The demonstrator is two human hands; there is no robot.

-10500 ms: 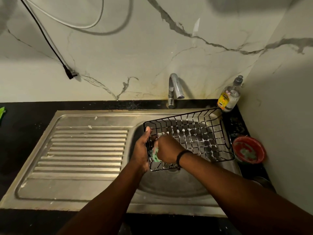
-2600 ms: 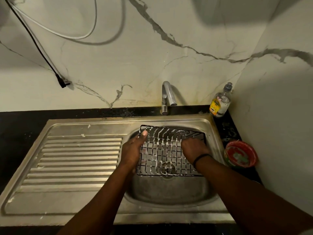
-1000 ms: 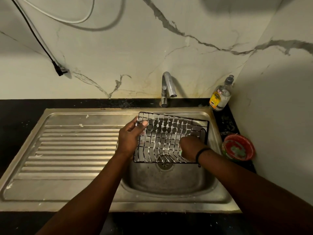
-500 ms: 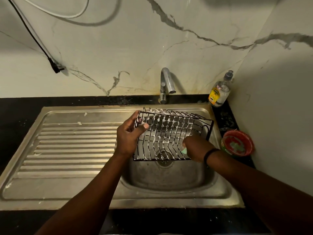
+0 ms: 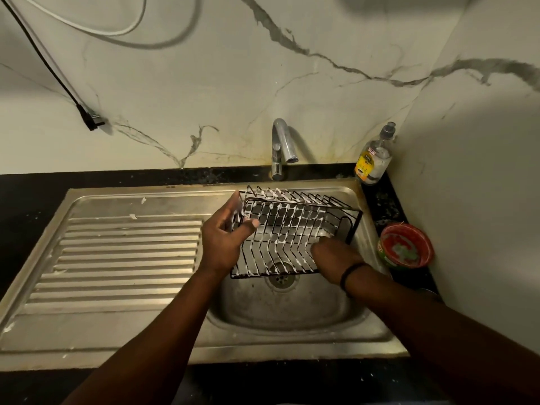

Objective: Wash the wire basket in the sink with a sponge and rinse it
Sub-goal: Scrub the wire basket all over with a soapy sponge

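Left hand (image 5: 223, 238) clenched wire basket (image 5: 292, 238) at its left rim, basket tilted over sink (image 5: 286, 311) bowl. Right hand (image 5: 331, 255) pressed on lower right wires; sponge hidden, grip unclear. Tap (image 5: 280, 147) behind, marble wall.

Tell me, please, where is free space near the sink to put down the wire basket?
The ribbed drainboard, left of the left hand, is bare except for foam flecks. The flat steel strip along the sink's front edge is free too. The right side is crowded: the soap bottle and red bowl fill the narrow counter by the wall.
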